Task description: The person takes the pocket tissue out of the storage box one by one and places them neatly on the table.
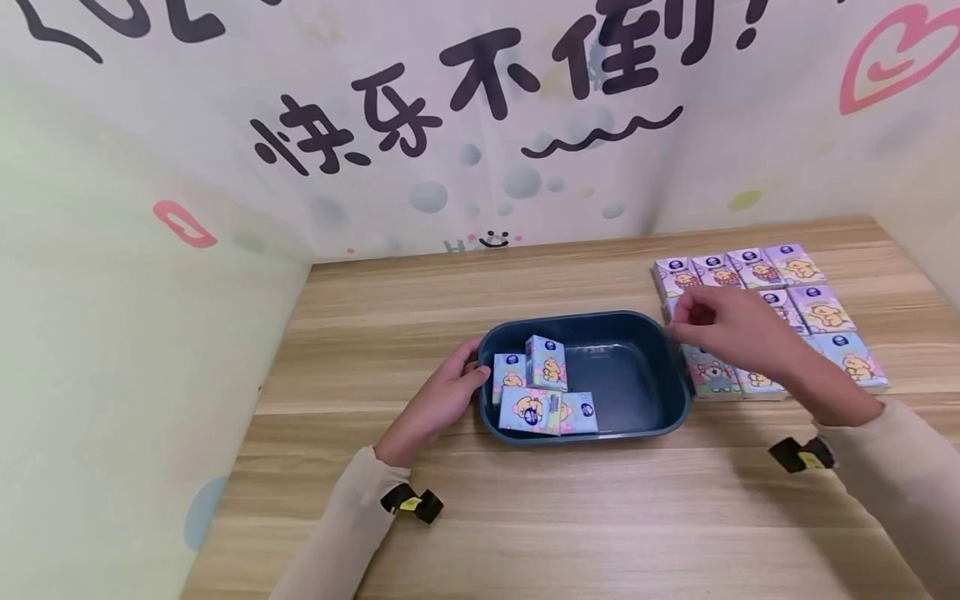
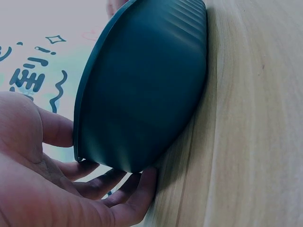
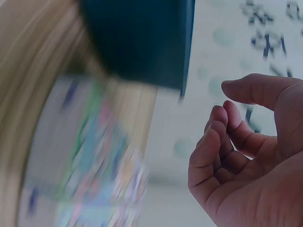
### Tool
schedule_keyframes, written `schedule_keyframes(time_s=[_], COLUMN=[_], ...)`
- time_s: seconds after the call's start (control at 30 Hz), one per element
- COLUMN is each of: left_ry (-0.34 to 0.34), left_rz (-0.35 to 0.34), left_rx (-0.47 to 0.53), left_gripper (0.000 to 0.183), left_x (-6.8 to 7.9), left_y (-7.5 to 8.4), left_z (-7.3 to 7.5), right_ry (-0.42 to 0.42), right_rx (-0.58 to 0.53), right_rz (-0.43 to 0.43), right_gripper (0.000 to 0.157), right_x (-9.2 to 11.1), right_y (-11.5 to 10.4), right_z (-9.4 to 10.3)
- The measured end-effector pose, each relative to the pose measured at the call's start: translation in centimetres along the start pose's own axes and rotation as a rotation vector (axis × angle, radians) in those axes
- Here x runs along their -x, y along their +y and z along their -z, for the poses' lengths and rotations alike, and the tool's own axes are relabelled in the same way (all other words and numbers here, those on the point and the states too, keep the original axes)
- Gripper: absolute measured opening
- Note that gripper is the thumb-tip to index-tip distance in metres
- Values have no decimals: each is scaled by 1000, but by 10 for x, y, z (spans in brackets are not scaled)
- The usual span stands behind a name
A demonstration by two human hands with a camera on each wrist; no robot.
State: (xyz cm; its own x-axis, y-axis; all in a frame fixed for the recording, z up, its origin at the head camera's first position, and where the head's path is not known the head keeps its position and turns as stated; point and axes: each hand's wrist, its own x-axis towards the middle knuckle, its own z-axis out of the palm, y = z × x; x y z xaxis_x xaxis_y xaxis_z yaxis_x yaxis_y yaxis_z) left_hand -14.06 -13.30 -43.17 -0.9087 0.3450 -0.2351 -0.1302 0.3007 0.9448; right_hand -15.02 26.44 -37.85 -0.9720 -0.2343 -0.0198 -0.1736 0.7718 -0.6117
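Observation:
At its left end, my left hand (image 1: 447,385) grips the dark blue plastic basin (image 1: 626,315). In the left wrist view the thumb lies at the rim and the other fingers spread under the basin's outer wall (image 2: 137,85). Several small tissue packs (image 1: 546,364) with cartoon prints lie in the basin's left half, one overlapping another. My right hand (image 1: 738,329) hovers by the basin's right rim, over the grouped packs, and holds nothing. Its fingers (image 3: 206,156) bend loosely, with the thumb apart from them in the right wrist view.
Rows of tissue packs (image 1: 825,312) stand side by side to the right of the basin, partly covered by my right hand and forearm. Basin and packs rest on a wood-grain table (image 1: 510,517). A printed white backdrop (image 1: 420,167) rises behind the table.

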Motion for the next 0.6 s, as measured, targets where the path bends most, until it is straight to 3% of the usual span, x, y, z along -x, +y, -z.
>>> schedule_keyframes(time_s=[0.23, 0.6], left_ry=[-5, -11], left_rz=[-7, -2], left_rx=[-1, -3], left_gripper=[52, 53], left_x=[0, 1], left_y=[0, 0], left_z=[0, 1], right_ry=[-67, -256], right_rx=[7, 19], right_rz=[110, 275], right_gripper=[14, 11], right_x=[-16, -35], right_y=[-53, -107], right_z=[-20, -51])
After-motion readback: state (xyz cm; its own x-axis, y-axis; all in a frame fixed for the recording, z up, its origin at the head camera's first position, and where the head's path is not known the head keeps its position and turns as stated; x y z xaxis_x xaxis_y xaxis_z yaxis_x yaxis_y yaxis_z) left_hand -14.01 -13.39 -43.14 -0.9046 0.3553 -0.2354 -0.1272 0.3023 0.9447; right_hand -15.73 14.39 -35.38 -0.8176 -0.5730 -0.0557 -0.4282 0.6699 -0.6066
